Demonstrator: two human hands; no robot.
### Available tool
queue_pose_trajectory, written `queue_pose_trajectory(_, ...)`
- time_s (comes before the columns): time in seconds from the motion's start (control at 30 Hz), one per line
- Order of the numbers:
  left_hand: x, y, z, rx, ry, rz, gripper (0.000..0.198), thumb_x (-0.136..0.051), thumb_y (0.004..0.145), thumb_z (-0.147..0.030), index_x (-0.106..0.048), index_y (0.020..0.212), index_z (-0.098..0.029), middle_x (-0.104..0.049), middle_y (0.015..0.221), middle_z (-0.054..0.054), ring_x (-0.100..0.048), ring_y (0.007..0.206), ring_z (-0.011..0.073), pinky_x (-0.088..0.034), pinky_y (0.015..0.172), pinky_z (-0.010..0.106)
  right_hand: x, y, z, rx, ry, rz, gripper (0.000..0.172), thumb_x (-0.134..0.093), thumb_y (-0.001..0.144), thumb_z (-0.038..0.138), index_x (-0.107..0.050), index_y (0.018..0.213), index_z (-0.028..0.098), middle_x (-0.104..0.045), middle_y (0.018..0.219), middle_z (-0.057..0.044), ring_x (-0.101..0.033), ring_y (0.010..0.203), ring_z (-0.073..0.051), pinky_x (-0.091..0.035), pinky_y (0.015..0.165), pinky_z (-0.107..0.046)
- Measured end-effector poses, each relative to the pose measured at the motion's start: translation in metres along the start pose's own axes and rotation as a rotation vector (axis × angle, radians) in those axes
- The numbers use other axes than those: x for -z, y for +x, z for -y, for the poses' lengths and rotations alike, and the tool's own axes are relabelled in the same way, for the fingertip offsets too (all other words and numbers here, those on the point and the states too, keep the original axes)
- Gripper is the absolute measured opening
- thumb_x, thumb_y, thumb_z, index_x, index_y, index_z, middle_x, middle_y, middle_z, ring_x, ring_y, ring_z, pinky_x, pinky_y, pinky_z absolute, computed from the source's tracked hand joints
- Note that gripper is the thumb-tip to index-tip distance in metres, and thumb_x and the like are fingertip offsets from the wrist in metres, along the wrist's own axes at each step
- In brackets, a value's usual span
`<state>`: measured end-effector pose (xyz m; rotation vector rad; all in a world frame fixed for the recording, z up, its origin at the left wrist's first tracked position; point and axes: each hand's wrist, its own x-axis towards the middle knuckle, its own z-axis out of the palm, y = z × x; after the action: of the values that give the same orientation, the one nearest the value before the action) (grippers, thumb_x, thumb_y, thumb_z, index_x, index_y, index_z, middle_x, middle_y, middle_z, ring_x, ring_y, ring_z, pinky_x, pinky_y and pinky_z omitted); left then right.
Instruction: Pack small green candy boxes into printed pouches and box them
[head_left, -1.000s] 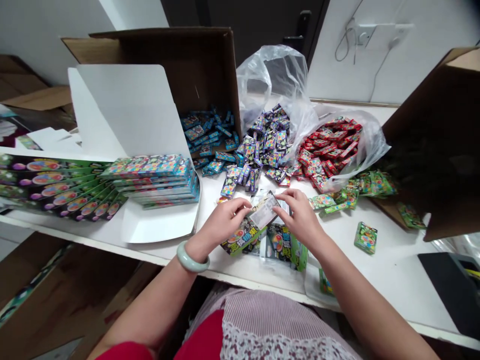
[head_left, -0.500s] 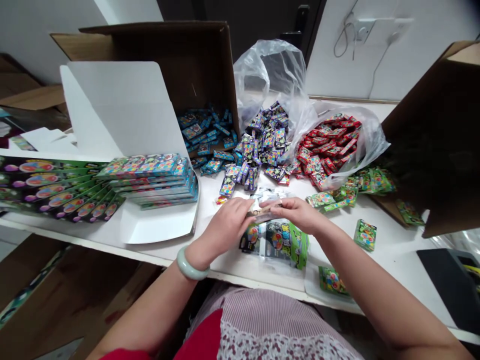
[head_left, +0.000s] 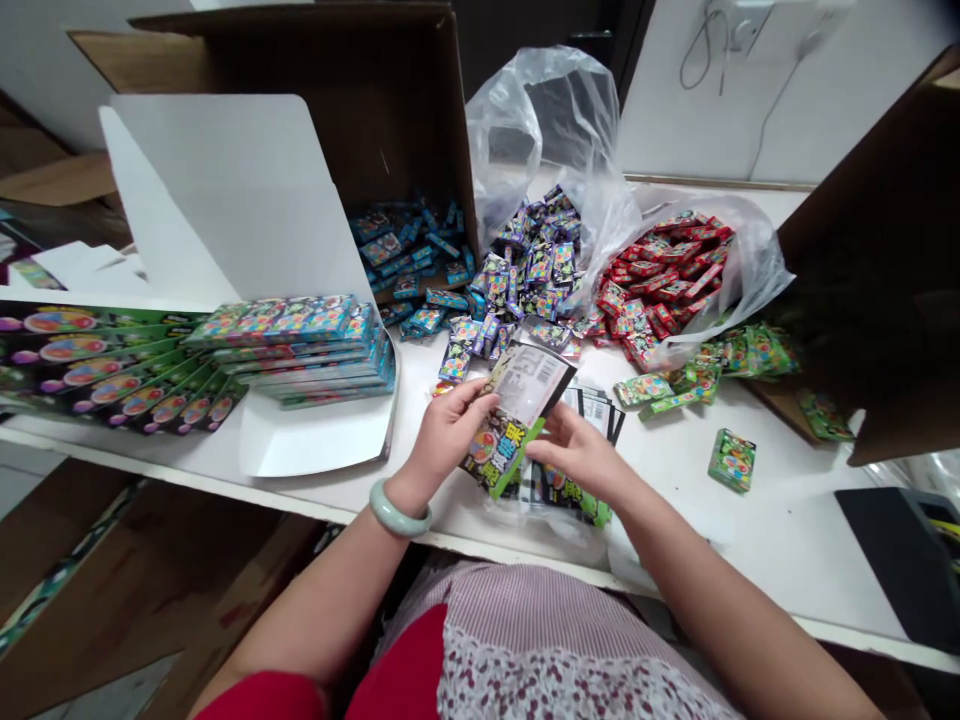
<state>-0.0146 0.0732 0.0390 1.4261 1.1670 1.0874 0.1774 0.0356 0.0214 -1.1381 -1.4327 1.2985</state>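
Observation:
My left hand (head_left: 450,432) pinches the left side of a flat printed pouch (head_left: 501,445), thumb on its front. This pouch is black and green with bright lettering and a pale barcode panel, and it is tilted above the table. At its right edge is my right hand (head_left: 576,455), fingers curled partly behind it and thumb in front; the fingertips are partly hidden. Under my hands lie more flat pouches (head_left: 592,408) of the same print, fanned out. Small purple packs (head_left: 457,350) sit just beyond the left hand.
Behind are blue packs (head_left: 409,260) in a cardboard box (head_left: 463,130), a clear bag (head_left: 502,110), red packs (head_left: 664,270) and green packs (head_left: 754,350). A white carton (head_left: 322,440) holds stacked boxes (head_left: 300,345) at left. One green pack (head_left: 732,460) lies at right.
The pouch, seen nearly edge-on between both hands before, now faces up with its print and barcode panel showing. My right hand has moved lower, and the fanned pouches beneath are more exposed.

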Motion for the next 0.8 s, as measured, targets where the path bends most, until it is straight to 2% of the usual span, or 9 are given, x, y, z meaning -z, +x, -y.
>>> queue_pose_trajectory(0.07,-0.009,0.001,-0.001,0.112,-0.235,0.068,0.022,-0.070,0.076,-0.035,-0.073,0.087,-0.016,-0.072,0.082,0.003,-0.065,0.075,0.0176,-0.051,0.071,0.028,-0.009,-0.001,-0.008,-0.101,0.115,0.027,0.040,-0.071,0.074,0.043,-0.058,0.107,0.023,-0.070,0.101,-0.006,-0.066,0.095,-0.022,-0.053,0.085,-0.040)
queue_pose_trajectory(0.13,-0.017,0.001,0.001,0.249,-0.473,0.107,0.028,-0.074,0.072,-0.039,-0.071,0.085,-0.014,-0.072,0.079,0.005,-0.066,0.073,0.0185,-0.053,0.070,0.030,-0.013,0.000,-0.011,-0.146,0.150,-0.055,0.032,-0.074,0.070,0.043,-0.057,0.087,0.022,-0.069,0.082,-0.001,-0.065,0.077,-0.018,-0.054,0.076,-0.036)
queue_pose_trajectory(0.23,-0.025,0.001,0.006,0.301,-0.647,0.025,0.030,-0.079,0.067,-0.035,-0.069,0.087,-0.014,-0.073,0.082,0.005,-0.068,0.079,0.0197,-0.054,0.075,0.031,-0.012,-0.001,-0.013,-0.162,0.182,-0.055,0.031,-0.075,0.068,0.042,-0.054,0.080,0.022,-0.067,0.076,0.002,-0.063,0.072,-0.015,-0.053,0.070,-0.032)
queue_pose_trajectory(0.3,-0.026,-0.001,0.010,0.261,-0.669,-0.054,0.028,-0.078,0.069,-0.031,-0.069,0.090,-0.015,-0.074,0.088,0.005,-0.068,0.085,0.0194,-0.054,0.079,0.031,-0.009,-0.005,-0.016,-0.186,0.168,-0.011,0.031,-0.076,0.067,0.041,-0.055,0.081,0.022,-0.068,0.079,0.001,-0.064,0.074,-0.016,-0.053,0.070,-0.031)
queue_pose_trajectory(0.37,-0.025,-0.005,0.012,0.261,-0.671,-0.042,0.026,-0.074,0.074,-0.031,-0.068,0.092,-0.015,-0.073,0.093,0.005,-0.068,0.089,0.0195,-0.054,0.080,0.031,-0.007,-0.011,-0.020,-0.230,0.133,0.007,0.032,-0.077,0.067,0.042,-0.055,0.080,0.023,-0.068,0.078,0.001,-0.064,0.073,-0.016,-0.053,0.067,-0.031)
queue_pose_trajectory(0.5,-0.017,-0.021,0.019,0.343,-0.629,0.209,0.039,-0.074,0.075,-0.027,-0.062,0.110,-0.017,-0.073,0.098,0.007,-0.069,0.085,0.0189,-0.055,0.074,0.030,-0.003,-0.020,-0.026,-0.310,0.176,-0.066,0.035,-0.076,0.067,0.048,-0.055,0.081,0.023,-0.069,0.077,0.000,-0.064,0.069,-0.017,-0.051,0.057,-0.029)
queue_pose_trajectory(0.57,-0.013,-0.030,0.024,0.367,-0.616,0.275,0.049,-0.075,0.073,-0.025,-0.058,0.118,-0.020,-0.072,0.101,0.007,-0.069,0.083,0.0178,-0.055,0.073,0.030,-0.002,-0.022,-0.025,-0.345,0.217,-0.042,0.037,-0.076,0.066,0.047,-0.056,0.085,0.022,-0.070,0.079,0.000,-0.064,0.068,-0.017,-0.050,0.054,-0.028)
queue_pose_trajectory(0.73,-0.008,-0.034,0.029,0.403,-0.642,0.301,0.056,-0.076,0.073,-0.028,-0.054,0.123,-0.021,-0.070,0.106,0.008,-0.069,0.084,0.0185,-0.056,0.072,0.030,-0.004,-0.029,-0.017,-0.385,0.239,0.038,0.035,-0.076,0.067,0.044,-0.055,0.084,0.021,-0.067,0.073,0.002,-0.060,0.059,-0.013,-0.048,0.050,-0.025)
queue_pose_trajectory(0.8,-0.011,-0.026,0.024,0.359,-0.621,0.199,0.052,-0.073,0.076,-0.029,-0.053,0.123,-0.020,-0.069,0.104,0.008,-0.067,0.084,0.0174,-0.055,0.072,0.028,-0.007,-0.032,-0.016,-0.379,0.223,0.076,0.033,-0.077,0.068,0.043,-0.054,0.080,0.022,-0.066,0.071,0.003,-0.059,0.057,-0.012,-0.048,0.051,-0.025)
